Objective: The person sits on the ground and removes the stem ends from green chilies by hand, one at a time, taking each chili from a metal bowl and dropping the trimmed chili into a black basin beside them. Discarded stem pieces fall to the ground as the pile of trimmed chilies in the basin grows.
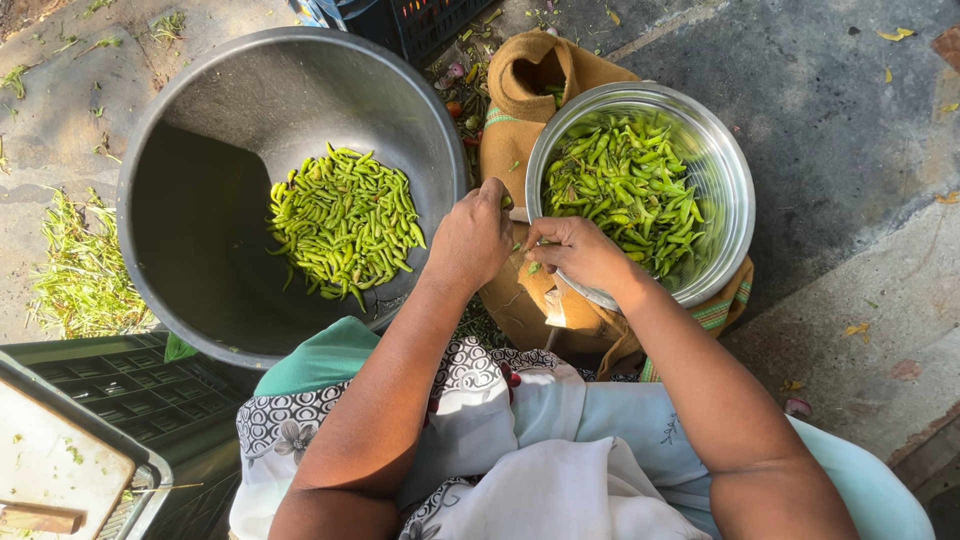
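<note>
Between the two bowls, the left hand (472,238) and right hand (575,252) pinch a green chilli (533,266) at the near left rim of the steel bowl (733,180), half full of chillies. Left, the large grey basin (200,110) holds a small heap; bare concrete (850,110) lies right.

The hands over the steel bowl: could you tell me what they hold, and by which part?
The left hand and right hand pinch one green chilli between their fingertips above the steel bowl's near rim; which end each grips is hidden.
</note>
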